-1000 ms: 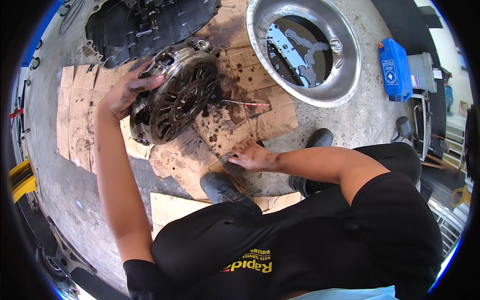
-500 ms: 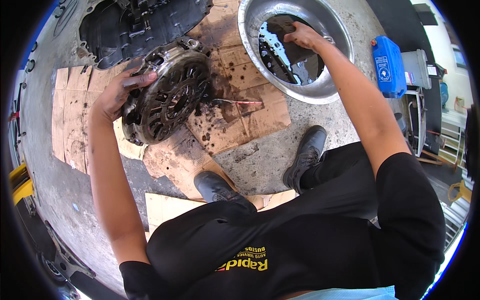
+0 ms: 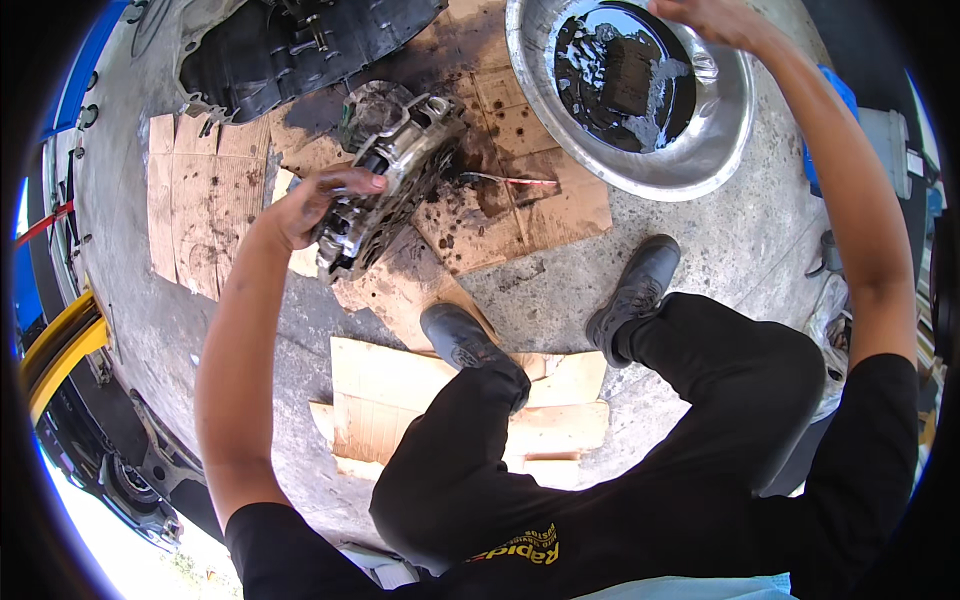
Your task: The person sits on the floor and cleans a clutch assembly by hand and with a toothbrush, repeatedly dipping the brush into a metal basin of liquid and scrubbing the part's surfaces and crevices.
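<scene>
My left hand [image 3: 322, 205], stained with grease, is closed on the near left rim of a round, oily clutch cover [image 3: 400, 185]. The cover is tilted up on edge above the stained cardboard [image 3: 560, 225], with its slotted face turned mostly away. At the upper edge, my right hand [image 3: 712, 18] is over the far rim of a wide metal basin [image 3: 715, 150]. The picture's edge cuts off part of its fingers, so their grip cannot be told. Dark liquid [image 3: 590, 115] lies in the basin, with a darker rectangular patch that may be a reflection.
A large black gearbox casing [image 3: 370, 45] lies beyond the clutch cover. A thin red-and-white strip [image 3: 520, 181] rests on the cardboard. More cardboard [image 3: 375, 400] is near my boots [image 3: 640, 285]. A blue jug [image 3: 812, 165] is partly behind my right arm; a yellow frame [image 3: 70, 350] stands far left.
My right hand has risen out of the basin to its far rim. The clutch cover has turned in my left hand, from its slotted face showing to nearly edge-on. The view has shifted.
</scene>
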The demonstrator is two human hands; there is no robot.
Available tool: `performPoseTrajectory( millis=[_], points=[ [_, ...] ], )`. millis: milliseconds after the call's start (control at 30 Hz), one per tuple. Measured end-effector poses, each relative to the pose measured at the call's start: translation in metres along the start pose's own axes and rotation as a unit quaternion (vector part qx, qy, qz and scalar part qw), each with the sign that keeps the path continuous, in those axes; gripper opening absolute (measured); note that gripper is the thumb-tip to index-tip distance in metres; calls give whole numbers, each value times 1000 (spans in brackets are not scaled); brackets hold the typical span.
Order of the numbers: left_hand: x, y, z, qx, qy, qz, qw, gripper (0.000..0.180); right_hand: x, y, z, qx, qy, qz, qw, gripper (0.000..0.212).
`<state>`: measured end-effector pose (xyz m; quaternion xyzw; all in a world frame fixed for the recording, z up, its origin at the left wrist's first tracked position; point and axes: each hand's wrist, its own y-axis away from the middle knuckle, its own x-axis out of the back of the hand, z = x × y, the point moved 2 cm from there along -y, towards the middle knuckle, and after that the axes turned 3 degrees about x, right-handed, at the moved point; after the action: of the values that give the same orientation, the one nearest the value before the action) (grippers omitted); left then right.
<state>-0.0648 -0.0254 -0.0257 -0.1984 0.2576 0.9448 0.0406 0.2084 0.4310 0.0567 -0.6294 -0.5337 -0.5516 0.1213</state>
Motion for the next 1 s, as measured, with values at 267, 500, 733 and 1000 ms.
performPoseTrajectory(
  millis=[267,500,733,1000],
  points=[
    [-135,-50,-32,259,-335,189,886,87,35,350,98,-287,-34,-247,925,40],
    [-191,-6,-7,239,-452,24,859,91,118,645,139,-592,-181,-135,774,34],
    [-258,125,53,331,-319,58,886,77,143,677,-8,-588,-336,-187,712,39],
    [-279,284,89,387,-283,148,865,87,197,624,-44,-536,-323,-139,768,42]
  ],
)
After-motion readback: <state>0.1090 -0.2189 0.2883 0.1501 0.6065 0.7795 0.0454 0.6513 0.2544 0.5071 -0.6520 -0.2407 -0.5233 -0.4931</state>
